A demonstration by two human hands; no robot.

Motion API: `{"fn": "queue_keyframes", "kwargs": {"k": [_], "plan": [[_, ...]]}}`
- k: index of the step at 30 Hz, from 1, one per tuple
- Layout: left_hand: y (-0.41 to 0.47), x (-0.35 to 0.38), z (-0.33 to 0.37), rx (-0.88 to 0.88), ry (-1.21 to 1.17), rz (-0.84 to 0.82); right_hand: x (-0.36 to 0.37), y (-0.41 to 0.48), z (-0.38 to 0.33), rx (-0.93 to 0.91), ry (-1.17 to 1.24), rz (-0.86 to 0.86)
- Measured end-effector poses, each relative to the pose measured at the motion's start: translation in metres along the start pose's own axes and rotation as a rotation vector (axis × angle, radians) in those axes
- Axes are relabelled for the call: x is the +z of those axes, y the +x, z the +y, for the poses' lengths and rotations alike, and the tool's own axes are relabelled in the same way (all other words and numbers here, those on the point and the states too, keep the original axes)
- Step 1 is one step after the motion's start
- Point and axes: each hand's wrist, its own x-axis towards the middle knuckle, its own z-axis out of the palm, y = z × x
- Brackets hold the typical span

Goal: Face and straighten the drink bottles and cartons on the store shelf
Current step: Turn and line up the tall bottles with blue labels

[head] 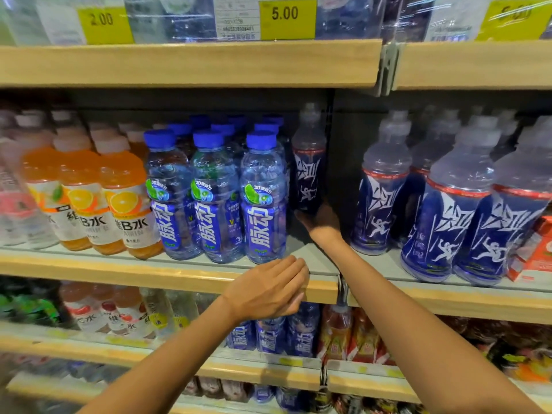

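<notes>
The middle shelf (179, 279), with a light wooden front edge, is running across the centre of the frame. On its left part, orange drink bottles (80, 198) are standing in rows. Just beside them, toward the centre, blue-capped bottles (215, 198) are standing in three rows, labels facing out. To their right, a lone dark blue bottle (309, 171) is standing far back in a gap, and the right hand (321, 219) is gripping its base. On the right part, more dark blue bottles (448, 204) are crowding the front, and a red carton (537, 249) is sitting at the right edge.
</notes>
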Motion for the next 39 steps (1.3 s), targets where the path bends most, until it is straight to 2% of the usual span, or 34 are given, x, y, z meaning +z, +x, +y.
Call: {"fn": "queue_keyframes", "kwargs": {"k": [9, 16, 20, 25, 29, 32, 35, 37, 39], "plan": [[-0.001, 0.001, 0.0, 0.006, 0.028, 0.001, 0.007, 0.019, 0.004, -0.047, 0.29, 0.091], [-0.003, 0.004, 0.001, 0.004, 0.036, 0.003, 0.008, 0.008, -0.001, 0.056, 0.142, 0.145], [-0.001, 0.001, 0.001, -0.004, 0.017, -0.008, -0.001, -0.007, -0.004, 0.126, 0.178, 0.109], [0.004, -0.007, 0.002, -0.02, 0.007, -0.054, -0.014, -0.04, -0.003, -0.043, 0.234, 0.162], [0.011, -0.016, 0.003, -0.08, -0.093, -0.136, -0.026, -0.065, -0.002, -0.073, 0.221, 0.167], [0.017, -0.027, 0.009, -0.194, -0.18, -0.219, -0.038, -0.085, 0.0, -0.132, 0.191, 0.192], [0.02, -0.038, 0.013, -0.382, -0.27, -0.28, -0.054, -0.107, -0.004, -0.201, 0.182, 0.197], [0.019, -0.045, 0.017, -0.585, -0.376, -0.222, -0.066, -0.122, -0.007, -0.206, 0.19, 0.181], [0.024, -0.056, 0.019, -0.86, -0.562, -0.084, -0.077, -0.137, -0.01, -0.2, 0.228, 0.139]]}}
